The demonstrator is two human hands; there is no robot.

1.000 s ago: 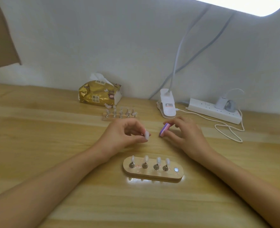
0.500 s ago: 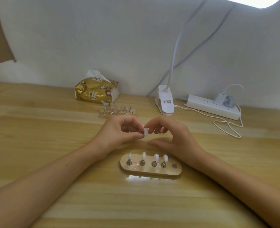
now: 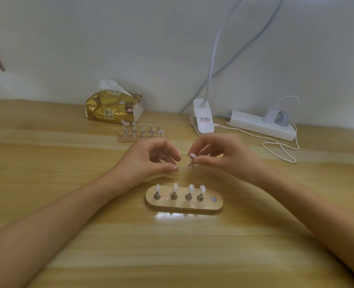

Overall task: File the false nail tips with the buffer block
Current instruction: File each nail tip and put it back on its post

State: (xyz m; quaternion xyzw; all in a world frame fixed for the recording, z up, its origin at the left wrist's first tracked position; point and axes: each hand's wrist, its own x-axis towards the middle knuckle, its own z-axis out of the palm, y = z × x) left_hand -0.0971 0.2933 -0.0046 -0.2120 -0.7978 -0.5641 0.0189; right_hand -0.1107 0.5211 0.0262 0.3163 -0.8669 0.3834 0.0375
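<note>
My right hand [image 3: 224,156] pinches a white false nail tip on its small metal peg [image 3: 191,160] between thumb and forefinger, held above the table. My left hand [image 3: 151,161] hovers just left of it, fingers loosely curled with thumb and forefinger apart, holding nothing. Below the hands lies an oval wooden stand [image 3: 165,204] with several nail tips [image 3: 175,187] standing on pegs and one bare round spot [image 3: 213,199] at its right end. The buffer block is not visible.
A second wooden stand with several nail tips [image 3: 140,133] sits further back, in front of a gold tissue pack [image 3: 111,110]. At the back right are a white lamp clamp [image 3: 203,119], a power strip [image 3: 259,125] and a looped white cable [image 3: 280,150].
The nail tip on its peg passed from my left hand to my right hand. The pink buffer block seen in my right hand a second ago is out of sight.
</note>
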